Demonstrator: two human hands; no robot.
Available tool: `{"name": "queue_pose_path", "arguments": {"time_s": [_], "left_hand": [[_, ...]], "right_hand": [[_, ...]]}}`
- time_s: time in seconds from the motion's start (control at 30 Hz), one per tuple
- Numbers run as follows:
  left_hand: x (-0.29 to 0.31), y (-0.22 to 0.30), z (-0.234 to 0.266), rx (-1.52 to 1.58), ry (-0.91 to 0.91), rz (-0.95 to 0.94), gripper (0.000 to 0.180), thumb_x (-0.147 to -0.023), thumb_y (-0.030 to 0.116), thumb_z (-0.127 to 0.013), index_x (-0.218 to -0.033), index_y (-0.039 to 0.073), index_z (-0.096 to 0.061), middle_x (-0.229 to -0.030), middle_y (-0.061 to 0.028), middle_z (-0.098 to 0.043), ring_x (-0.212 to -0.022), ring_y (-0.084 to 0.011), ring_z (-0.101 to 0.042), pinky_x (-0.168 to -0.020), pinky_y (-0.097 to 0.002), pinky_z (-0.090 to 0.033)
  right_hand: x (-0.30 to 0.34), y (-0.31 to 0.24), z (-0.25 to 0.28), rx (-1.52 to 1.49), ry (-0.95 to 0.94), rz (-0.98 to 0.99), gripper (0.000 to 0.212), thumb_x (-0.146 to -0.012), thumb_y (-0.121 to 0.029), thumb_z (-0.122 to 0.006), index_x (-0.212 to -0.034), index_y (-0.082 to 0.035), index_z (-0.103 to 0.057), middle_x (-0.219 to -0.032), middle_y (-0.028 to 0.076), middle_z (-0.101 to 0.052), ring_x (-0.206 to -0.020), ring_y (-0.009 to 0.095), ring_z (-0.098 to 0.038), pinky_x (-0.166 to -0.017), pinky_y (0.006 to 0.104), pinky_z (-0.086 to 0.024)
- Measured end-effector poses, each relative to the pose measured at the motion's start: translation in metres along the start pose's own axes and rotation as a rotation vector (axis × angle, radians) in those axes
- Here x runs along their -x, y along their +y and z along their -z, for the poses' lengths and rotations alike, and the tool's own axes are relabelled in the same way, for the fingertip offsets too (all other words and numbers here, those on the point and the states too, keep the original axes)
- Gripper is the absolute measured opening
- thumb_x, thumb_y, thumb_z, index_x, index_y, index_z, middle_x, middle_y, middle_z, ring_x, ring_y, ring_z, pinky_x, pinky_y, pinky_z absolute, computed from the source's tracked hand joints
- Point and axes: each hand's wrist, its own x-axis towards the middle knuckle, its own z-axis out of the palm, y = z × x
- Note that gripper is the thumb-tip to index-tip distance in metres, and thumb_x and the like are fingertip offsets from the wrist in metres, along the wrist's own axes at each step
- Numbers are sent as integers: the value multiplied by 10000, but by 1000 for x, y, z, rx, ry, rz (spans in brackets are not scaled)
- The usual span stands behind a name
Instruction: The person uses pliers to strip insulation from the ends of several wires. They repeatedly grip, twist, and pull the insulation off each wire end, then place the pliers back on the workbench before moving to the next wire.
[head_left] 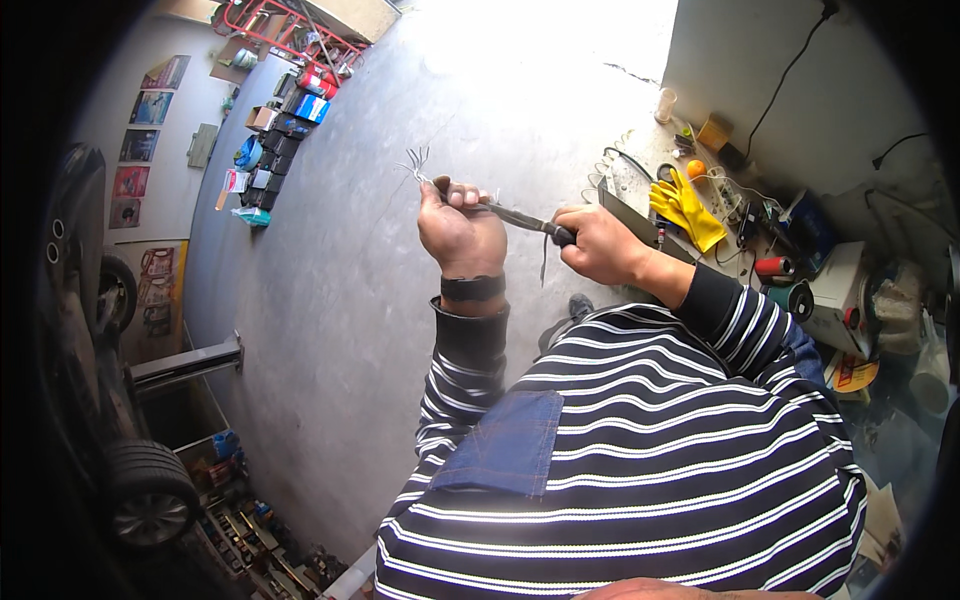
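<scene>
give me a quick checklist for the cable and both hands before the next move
1. Left hand on the dark cable: ok, fingers curled at its far end.
2. Right hand on the cable: ok, closed at the thicker black end.
3. Wire strands gathered together: not ok, they splay out beyond the left thumb.
4. Dark strip tucked in: not ok, it hangs loose beside the right hand.
5. Hands covered: not ok, both are bare; yellow gloves lie off to the right.
6. Where strands meet cable: cannot tell, the left hand hides it.
</scene>
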Motion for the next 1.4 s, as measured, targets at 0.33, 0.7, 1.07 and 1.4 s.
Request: {"name": "queue_pose_path", "arguments": {"time_s": [0.33,0.7,1.07,1.4], "left_hand": [[14,8,-17,170,-164,-53,352,-1080,254,-468,-750,131,-461,-612,23,-306,-553,-147,-304,-671,-351,-329],[-18,45,35,235,-382,-141,337,-1037,205,-499,-720,137,-410,-615,39,-282,-531,-112,-277,-570,-293,-278],[-73,28,93,-148,-217,-52,333,-1036,237,-531,-748,104,-429,-608,7,-294,-511,-143,-298,-532,-297,-293],[-91,26,78,-243,-80,42,353,-1065,285,-494,-765,100,-483,-616,-5,-336,-503,-159,-320,-505,-313,-283]], "right_hand": [[10,4,-15,-1542,-410,-227,207,-813,-68,-605,-997,13,-654,-930,145,-647,-748,213,-648,-678,339,-511],[48,80,54,-1172,126,-133,296,-758,-46,-523,-1003,62,-650,-914,126,-649,-790,208,-631,-741,324,-515],[292,227,24,-809,844,-833,169,-866,-123,-603,-938,-1,-696,-770,87,-686,-649,161,-640,-584,297,-489],[545,223,11,-410,1386,-1447,148,-854,-67,-618,-899,70,-652,-822,226,-693,-723,337,-696,-619,414,-526]]}}
